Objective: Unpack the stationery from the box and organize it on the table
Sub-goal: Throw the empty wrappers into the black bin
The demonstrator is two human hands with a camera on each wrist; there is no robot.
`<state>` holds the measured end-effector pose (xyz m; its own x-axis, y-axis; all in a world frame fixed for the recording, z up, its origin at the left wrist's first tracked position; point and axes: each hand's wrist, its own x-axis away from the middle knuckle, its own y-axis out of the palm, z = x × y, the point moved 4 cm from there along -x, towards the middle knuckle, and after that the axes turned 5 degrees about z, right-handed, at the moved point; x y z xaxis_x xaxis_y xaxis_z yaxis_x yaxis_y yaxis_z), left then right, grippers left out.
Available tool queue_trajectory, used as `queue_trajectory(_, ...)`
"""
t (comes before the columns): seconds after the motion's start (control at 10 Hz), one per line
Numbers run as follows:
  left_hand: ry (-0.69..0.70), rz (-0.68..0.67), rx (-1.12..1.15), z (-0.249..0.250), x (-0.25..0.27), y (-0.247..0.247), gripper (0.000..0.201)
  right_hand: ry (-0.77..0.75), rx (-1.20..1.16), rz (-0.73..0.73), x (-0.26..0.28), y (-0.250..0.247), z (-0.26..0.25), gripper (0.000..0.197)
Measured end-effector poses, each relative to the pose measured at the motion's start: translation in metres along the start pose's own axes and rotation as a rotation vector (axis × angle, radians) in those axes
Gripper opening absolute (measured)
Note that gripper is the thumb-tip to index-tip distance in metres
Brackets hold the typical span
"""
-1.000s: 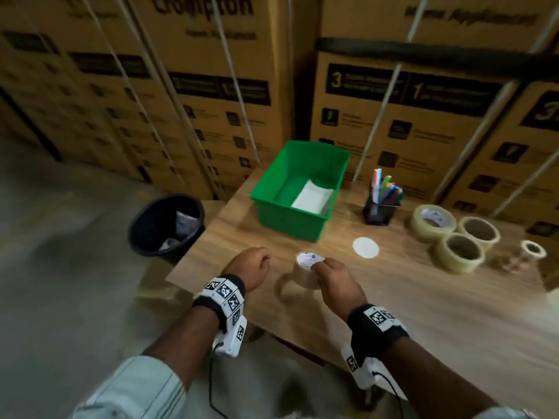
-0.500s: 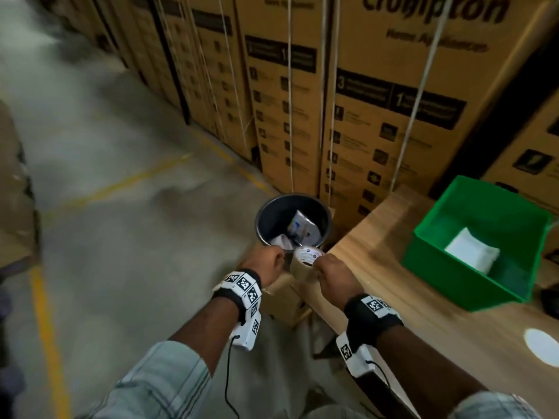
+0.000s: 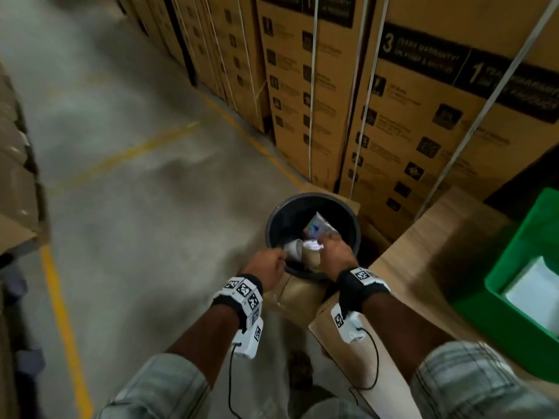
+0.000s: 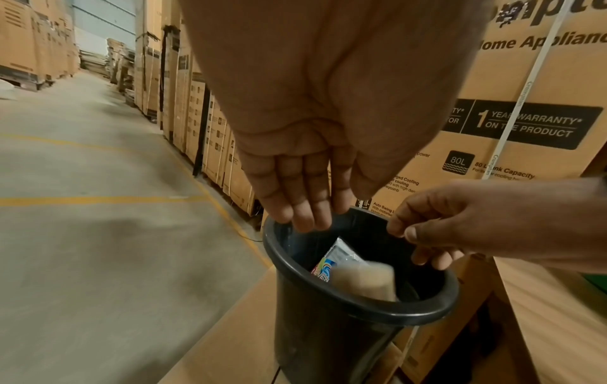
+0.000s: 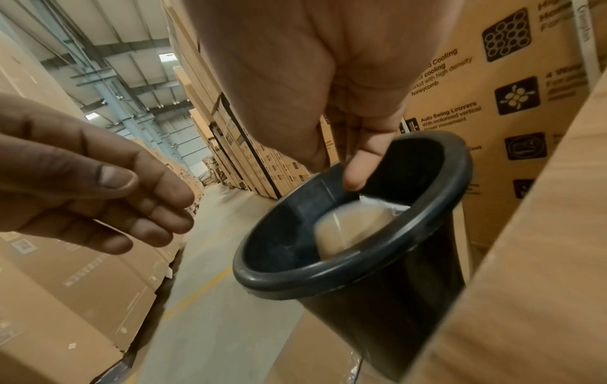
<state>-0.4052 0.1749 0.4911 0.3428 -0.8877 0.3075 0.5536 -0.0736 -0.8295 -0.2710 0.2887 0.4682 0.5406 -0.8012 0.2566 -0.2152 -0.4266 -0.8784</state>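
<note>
A tan tape roll (image 3: pixel 311 257) with a white label sits in the mouth of the black bin (image 3: pixel 272 219), just under my right hand (image 3: pixel 328 241). In the wrist views the roll (image 4: pixel 364 282) (image 5: pixel 348 231) is blurred and free of any finger, inside the bin's rim (image 4: pixel 361 304) (image 5: pixel 295 280). My right hand (image 4: pixel 410 236) (image 5: pixel 354 179) hangs over the bin with loose fingers holding nothing. My left hand (image 3: pixel 281 257) (image 4: pixel 308 215) (image 5: pixel 157 215) hovers at the bin's left edge, fingers relaxed and empty. The green box (image 3: pixel 514 267) stands on the table at the right edge.
A printed packet (image 3: pixel 317 226) (image 4: pixel 331 259) and white scraps lie in the bin. The bin stands on a cardboard carton (image 3: pixel 299 294) beside the wooden table (image 3: pixel 438 252). White paper (image 3: pixel 532 294) lies in the green box. Stacked cartons line the back; concrete floor spreads left.
Both hands carried the tan roll from the table leftward to the bin. The right hand, which gripped it before, has let go, and the roll drops into the bin.
</note>
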Motion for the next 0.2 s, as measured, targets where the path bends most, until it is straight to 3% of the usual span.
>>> queue_trajectory(0.2, 0.042, 0.019, 0.003, -0.001, -0.003, -0.006, 0.022, -0.031, -0.054, 0.050, 0.025, -0.017, 0.011, 0.045)
